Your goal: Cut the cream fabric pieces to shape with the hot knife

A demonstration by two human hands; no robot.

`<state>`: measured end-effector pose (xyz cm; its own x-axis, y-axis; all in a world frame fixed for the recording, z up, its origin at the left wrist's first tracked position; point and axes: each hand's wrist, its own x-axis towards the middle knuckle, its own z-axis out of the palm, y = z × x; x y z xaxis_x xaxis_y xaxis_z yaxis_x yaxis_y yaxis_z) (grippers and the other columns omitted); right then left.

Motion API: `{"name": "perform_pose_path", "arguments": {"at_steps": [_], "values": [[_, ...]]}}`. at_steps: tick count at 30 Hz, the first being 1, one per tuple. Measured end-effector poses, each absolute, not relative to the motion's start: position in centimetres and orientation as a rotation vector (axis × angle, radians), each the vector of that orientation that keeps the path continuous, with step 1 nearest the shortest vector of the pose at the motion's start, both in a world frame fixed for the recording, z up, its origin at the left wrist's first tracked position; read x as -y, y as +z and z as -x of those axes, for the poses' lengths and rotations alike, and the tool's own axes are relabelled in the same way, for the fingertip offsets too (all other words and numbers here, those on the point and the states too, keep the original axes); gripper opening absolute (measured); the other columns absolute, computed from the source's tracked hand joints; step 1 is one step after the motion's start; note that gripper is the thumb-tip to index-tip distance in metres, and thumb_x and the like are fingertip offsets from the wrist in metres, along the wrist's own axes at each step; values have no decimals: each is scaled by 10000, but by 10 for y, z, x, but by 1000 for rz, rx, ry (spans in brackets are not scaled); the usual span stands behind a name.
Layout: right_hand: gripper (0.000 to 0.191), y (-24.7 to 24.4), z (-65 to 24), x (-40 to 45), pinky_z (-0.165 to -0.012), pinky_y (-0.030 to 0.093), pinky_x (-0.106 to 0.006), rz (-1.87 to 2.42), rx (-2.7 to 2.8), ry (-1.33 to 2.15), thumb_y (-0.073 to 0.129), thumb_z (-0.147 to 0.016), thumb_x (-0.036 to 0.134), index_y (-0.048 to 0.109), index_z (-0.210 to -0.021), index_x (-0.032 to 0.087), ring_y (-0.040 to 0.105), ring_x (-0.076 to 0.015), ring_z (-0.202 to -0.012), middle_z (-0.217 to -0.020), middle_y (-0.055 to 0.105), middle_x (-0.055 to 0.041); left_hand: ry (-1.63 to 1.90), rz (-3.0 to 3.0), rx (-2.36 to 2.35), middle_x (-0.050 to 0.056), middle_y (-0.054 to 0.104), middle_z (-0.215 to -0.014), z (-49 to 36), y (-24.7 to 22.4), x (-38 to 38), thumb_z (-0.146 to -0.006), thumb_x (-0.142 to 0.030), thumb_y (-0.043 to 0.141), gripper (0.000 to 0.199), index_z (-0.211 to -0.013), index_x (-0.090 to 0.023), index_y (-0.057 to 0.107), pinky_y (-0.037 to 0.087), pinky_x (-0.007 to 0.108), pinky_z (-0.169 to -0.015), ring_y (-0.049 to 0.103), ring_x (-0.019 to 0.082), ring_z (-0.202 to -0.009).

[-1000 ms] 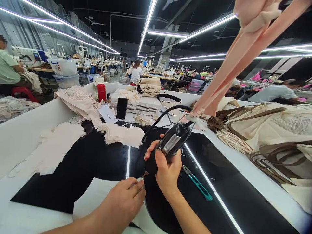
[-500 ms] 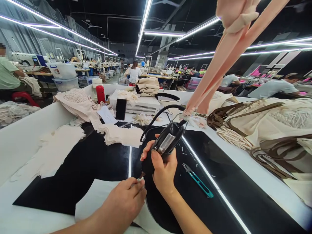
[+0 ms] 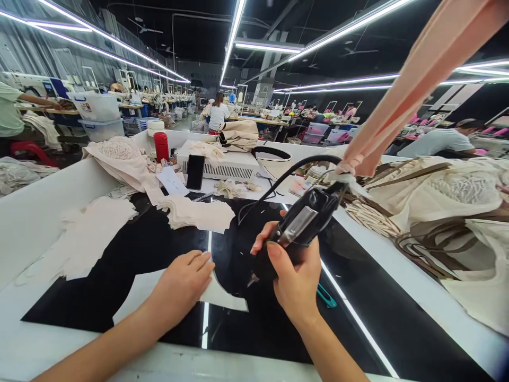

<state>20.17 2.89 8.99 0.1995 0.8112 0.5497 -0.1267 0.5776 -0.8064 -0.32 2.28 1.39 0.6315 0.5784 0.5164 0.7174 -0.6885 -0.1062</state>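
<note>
My right hand (image 3: 296, 276) is wrapped round a black corded hand tool (image 3: 298, 225) with a metal plate on its side. Its pointed metal tip (image 3: 251, 279) aims down and left, close to the glossy black board (image 3: 167, 254). Pink fabric strips (image 3: 397, 106) are knotted to the tool's upper end. My left hand (image 3: 181, 286) lies flat with fingers stretched over a white curved fabric piece (image 3: 226, 300) on the board, and that hand hides part of the piece. Behind my right wrist, turquoise thread snips (image 3: 326, 297) show only in part.
Cream fabric stacks (image 3: 199, 212) and loose pieces (image 3: 95, 233) lie at the back and left. Beyond stand a phone (image 3: 195, 172), a red bottle (image 3: 161, 147) and a white vented box (image 3: 226, 167). Beige garments with brown straps (image 3: 449, 196) are heaped right. Several people work farther off.
My right hand has carried the tool to the right, away from my left hand. The left hand has gone from a pinch near the tip to lying flat, farther left, on the white piece.
</note>
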Motion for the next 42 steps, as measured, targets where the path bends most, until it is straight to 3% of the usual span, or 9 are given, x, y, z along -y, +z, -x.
{"name": "perform_pose_path", "arguments": {"at_steps": [6,9,15,31,42], "values": [[353,83,-207,-12,-585,589,-262,661,1147,750,777,-876,326,602,-1181,308,647,-121,-620,-856,669,40,-925,2739,852,62,731,-1101,-9,25,-7,-1077,-169,462,194,-1128,-144,647,549,373,-961,672,215,-1055],[372,80,-204,-10,-576,586,-251,643,1135,757,787,-869,339,604,-1191,308,643,-116,-622,-864,671,35,-889,2884,774,52,708,-1072,-16,25,2,-1058,-253,554,167,-1177,-167,635,553,377,-930,657,225,-1008],[352,77,-198,-13,-562,568,-242,644,1127,765,791,-867,361,616,-1166,297,635,-114,-618,-857,682,32,-732,2910,854,44,687,-1092,-15,19,2,-955,-335,737,316,-1218,-196,631,545,424,-912,627,265,-1004],[329,75,-192,-21,-545,546,-257,648,1119,753,799,-856,406,612,-1096,278,636,-124,-597,-838,686,34,-694,2939,921,45,680,-1113,-15,20,3,-978,-309,709,300,-1243,-197,625,526,390,-902,606,246,-990],[310,74,-194,-18,-566,564,-272,668,1127,771,755,-892,347,610,-1159,290,637,-128,-605,-844,675,34,-690,2943,930,49,677,-1123,-15,21,4,-1007,-313,663,284,-1265,-200,627,529,386,-903,600,240,-1005]]}}
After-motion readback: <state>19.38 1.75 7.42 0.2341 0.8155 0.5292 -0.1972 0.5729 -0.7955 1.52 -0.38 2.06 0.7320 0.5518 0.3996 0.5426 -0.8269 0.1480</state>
